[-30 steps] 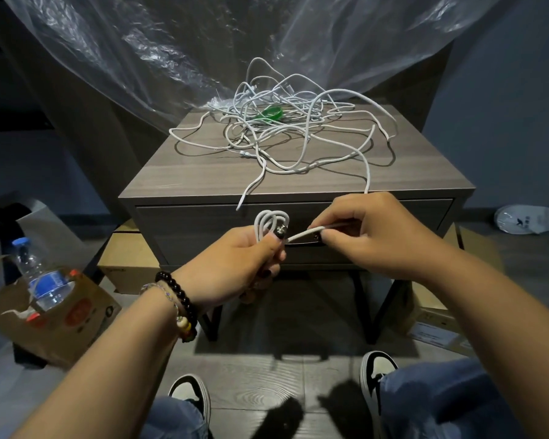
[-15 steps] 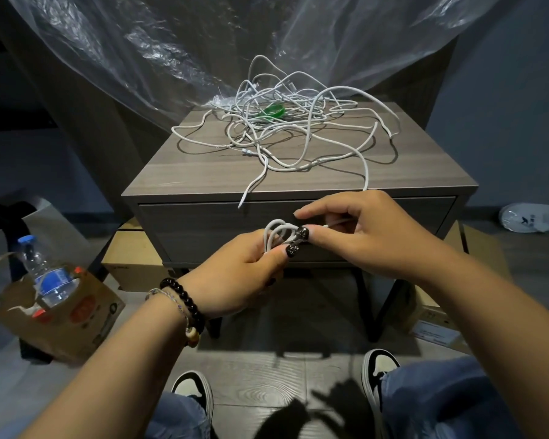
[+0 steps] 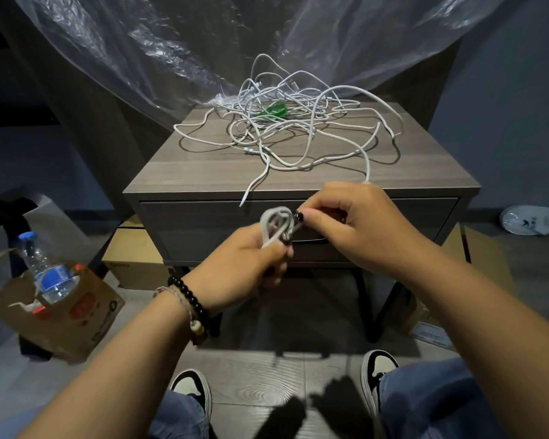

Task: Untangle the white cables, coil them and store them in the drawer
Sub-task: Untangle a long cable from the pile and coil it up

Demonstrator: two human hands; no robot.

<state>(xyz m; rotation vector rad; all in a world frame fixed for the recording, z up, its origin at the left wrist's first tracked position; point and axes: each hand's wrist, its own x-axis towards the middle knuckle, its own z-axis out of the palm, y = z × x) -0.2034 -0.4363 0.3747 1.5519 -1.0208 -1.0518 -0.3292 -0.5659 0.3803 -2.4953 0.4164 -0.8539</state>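
Note:
A tangle of white cables lies on top of a grey wooden nightstand. Its drawer is closed. In front of the drawer my left hand grips a small coil of white cable, the loops standing up above my fingers. My right hand pinches the same cable right beside the coil. From that hand one strand runs up over the nightstand's front edge into the tangle. Another loose cable end hangs over the edge.
A green object sits inside the tangle. Clear plastic sheeting hangs behind the nightstand. A paper bag with a water bottle stands on the floor at left, cardboard boxes under and beside the nightstand. My shoes are below.
My right hand has moved left, close to the coil, bringing the cable over it. The stretch of cable between the hands has shortened; the coil in my left hand looks a little larger.

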